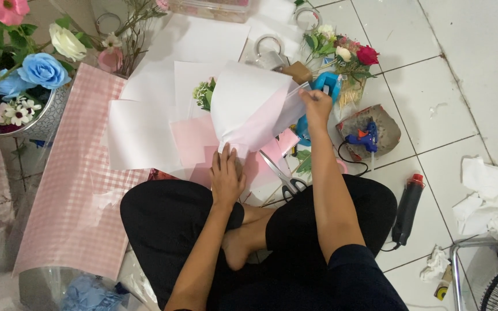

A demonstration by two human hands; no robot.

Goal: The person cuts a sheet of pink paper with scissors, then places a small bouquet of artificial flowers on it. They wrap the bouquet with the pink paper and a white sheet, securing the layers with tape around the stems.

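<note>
A paper-wrapped bouquet (249,106) is being held on the floor, in front of crossed legs. Its narrow lower end is being pressed down by the left hand (227,173), fingers together and flat. The wrap's upper right edge is being pinched by the right hand (316,106) — fingers closed on the paper. Scissors (283,175) are lying just beside the left hand — a blue glue gun (364,138) is resting to the right.

left hand (226,173) presses wrapped bouquet (249,109) base | right hand (316,103) apparently pinches paper edge
</note>
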